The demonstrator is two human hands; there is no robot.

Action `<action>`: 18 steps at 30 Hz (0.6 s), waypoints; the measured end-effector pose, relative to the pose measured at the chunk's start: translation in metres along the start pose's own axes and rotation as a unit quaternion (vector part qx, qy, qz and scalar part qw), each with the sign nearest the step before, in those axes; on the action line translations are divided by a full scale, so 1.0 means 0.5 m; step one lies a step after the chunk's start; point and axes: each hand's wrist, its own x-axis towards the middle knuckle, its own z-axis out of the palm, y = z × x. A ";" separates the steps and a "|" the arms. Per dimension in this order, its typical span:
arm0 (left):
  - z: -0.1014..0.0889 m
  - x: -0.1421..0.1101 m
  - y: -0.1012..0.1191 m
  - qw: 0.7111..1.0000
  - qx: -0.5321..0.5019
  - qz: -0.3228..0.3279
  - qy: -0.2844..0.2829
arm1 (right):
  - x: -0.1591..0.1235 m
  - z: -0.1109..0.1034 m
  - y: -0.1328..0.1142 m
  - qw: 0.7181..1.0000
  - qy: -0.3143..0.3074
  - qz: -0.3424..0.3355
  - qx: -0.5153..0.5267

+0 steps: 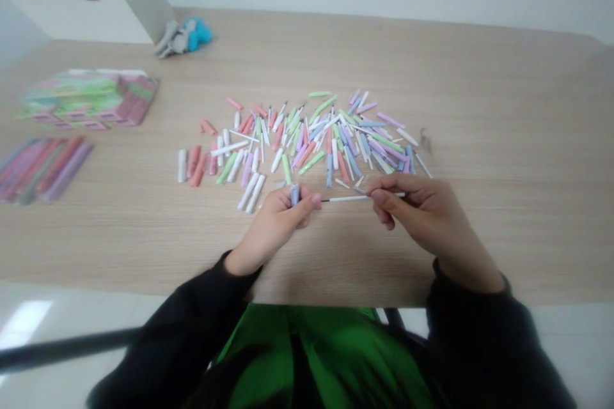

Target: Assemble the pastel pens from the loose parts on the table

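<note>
Near the table's front edge, my left hand [283, 212] is closed around a pale blue pen part [295, 194], which pokes up above the fingers. My right hand [415, 208] pinches a thin white pen refill [349, 199] between thumb and fingers. The refill lies level, its dark tip pointing left and reaching my left thumb; whether that tip is gripped there I cannot tell. Just beyond both hands spreads a loose pile of pen parts [330, 148] in white, pink, green, purple and blue, with several thin refills among them.
Two white caps [251, 193] lie left of my hands. At the far left are a row of assembled-looking coloured pens [45, 166] and a stack of pink and green boxes [96, 102]. A white carton [86, 9] and a grey-blue crumpled item [185, 36] sit behind.
</note>
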 end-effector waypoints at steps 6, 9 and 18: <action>-0.006 0.003 -0.007 1.000 -0.001 0.015 -0.026 | 0.034 0.013 0.023 0.987 -0.015 -0.046 0.153; -0.008 0.001 -0.002 0.998 0.035 0.038 -0.026 | 0.049 0.026 0.028 0.980 -0.006 -0.074 0.184; -0.009 -0.017 0.028 0.960 0.222 0.143 -0.093 | 0.027 0.047 -0.041 0.954 0.141 -0.220 0.147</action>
